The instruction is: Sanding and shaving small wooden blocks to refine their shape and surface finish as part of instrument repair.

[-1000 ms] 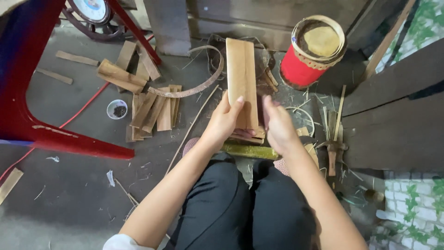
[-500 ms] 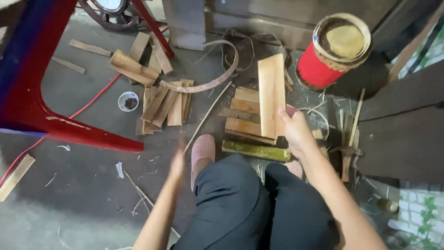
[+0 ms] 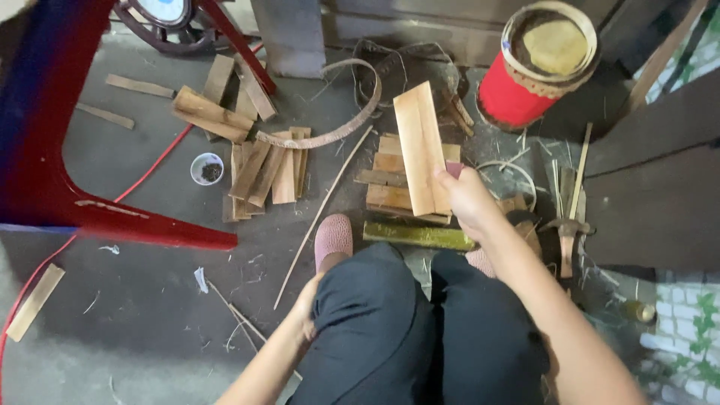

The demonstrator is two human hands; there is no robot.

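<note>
Bamboo slat (image 3: pixel 420 146): pale, flat, rectangular, with a lengthwise seam; held in the right hand (image 3: pixel 469 199) by its near end, far end pointing away from the person and leaning slightly left. Right grip clenched on the slat's lower right edge, fingers wrapped at that corner. Slat is lifted above a low stack of similar slats (image 3: pixel 394 184) lying on the floor straight in front of the knees.

Left hand (image 3: pixel 304 315): down beside the left knee, near the floor, holding nothing visible. Fingers partly hidden behind the black trouser leg; cannot tell whether that grip is curled or loose.

Surroundings, all on the grey concrete floor:
- Green bamboo piece (image 3: pixel 418 236) lies crosswise just in front of the stack, near the person's feet.
- Pink shoe (image 3: pixel 333 238) on the left foot, just left of the green piece.
- Thin long stick (image 3: pixel 322 206) runs diagonally from near the shoe toward the curved strip.
- Curved bamboo strip (image 3: pixel 337 124), arc-shaped, left of the held slat.
- Second heap of slats (image 3: pixel 266 169), fanned out, further left.
- Small white cup (image 3: pixel 207 169) with dark contents, left of that heap.
- Red drum (image 3: pixel 536 64) with a tan top, upper right, well apart from the hand.
- Red frame leg (image 3: pixel 112 217) crosses the left side.
</note>
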